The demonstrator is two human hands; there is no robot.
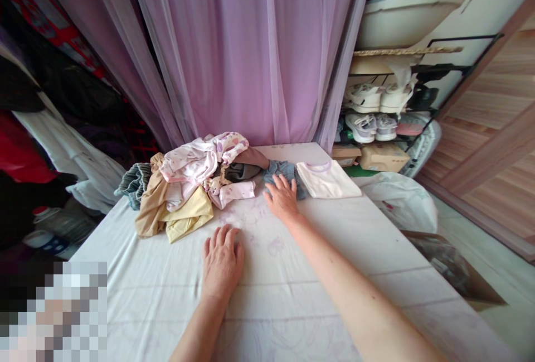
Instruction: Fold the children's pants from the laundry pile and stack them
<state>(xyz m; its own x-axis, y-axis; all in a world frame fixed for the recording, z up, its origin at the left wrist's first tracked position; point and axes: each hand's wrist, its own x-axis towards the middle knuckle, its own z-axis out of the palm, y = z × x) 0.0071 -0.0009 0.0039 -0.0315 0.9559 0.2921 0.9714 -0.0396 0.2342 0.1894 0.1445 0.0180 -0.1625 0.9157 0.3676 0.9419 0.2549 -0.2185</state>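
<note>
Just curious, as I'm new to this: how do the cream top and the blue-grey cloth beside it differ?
The cream top is folded into a neat flat rectangle; the blue-grey cloth is bunched up. The cream top is pale with a lilac collar; the blue-grey cloth is darker, no collar showing. The right hand touches the blue-grey cloth, not the cream top. Both lie on the white sheet.

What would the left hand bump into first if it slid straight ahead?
The left hand would probably reach the pink-and-white printed garment at the front of the clothes pile first, though depth is hard to judge from this view.
</note>
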